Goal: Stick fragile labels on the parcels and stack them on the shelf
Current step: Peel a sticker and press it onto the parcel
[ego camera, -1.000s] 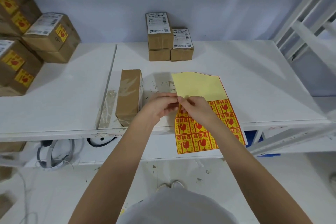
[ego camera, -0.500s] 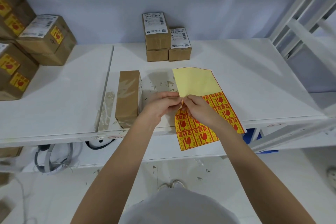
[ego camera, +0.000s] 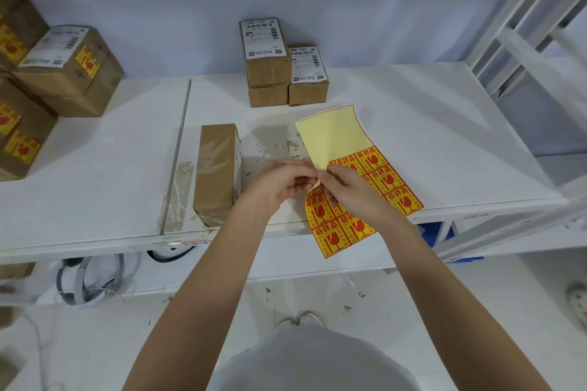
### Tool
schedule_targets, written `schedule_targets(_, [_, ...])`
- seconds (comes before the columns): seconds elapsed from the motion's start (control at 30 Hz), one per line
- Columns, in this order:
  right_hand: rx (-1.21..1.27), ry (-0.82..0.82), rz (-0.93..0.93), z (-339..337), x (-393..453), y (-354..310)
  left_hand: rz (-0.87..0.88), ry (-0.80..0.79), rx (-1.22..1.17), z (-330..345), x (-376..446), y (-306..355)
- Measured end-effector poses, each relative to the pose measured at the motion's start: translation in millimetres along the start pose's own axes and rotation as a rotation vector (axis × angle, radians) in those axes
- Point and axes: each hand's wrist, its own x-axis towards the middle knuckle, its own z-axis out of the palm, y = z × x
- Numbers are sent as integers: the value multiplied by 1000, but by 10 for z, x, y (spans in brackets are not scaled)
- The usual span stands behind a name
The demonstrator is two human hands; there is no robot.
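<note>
Hands are meeting over the white worktop (ego camera: 413, 136), left hand (ego camera: 279, 182) and right hand (ego camera: 349, 189) both pinching the yellow-and-red fragile label sheet (ego camera: 336, 136), just beside the brown taped cardboard parcel (ego camera: 217, 171).

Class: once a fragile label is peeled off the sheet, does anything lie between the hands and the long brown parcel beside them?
Nothing visible does. The left hand and right hand pinch the yellow-and-red label sheet just right of the long tape-wrapped brown cardboard parcel; only bare white shelf board separates them.
</note>
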Motion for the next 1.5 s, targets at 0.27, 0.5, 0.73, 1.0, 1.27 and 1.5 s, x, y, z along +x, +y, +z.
schedule_targets(0.27, [-19,8,20,-18,3,24,55,148,110,64,51,14])
schedule_targets(0.5, [-130,149,-4,62,125,132,294,328,471,162,100,-166])
schedule_targets(0.73, [-228,196,3,79,112,196,468,513,915,138,124,-302])
schedule_targets(1.0, [-183,195,2,-3,-64,274,447,566,1167,66,190,-267])
schedule_targets(1.27, [-140,208,65,-70,-152,288,593,699,1474,88,251,-367])
schedule_targets(1.5, [-190,196,73,-90,-129,303,709,352,1611,13,81,-741])
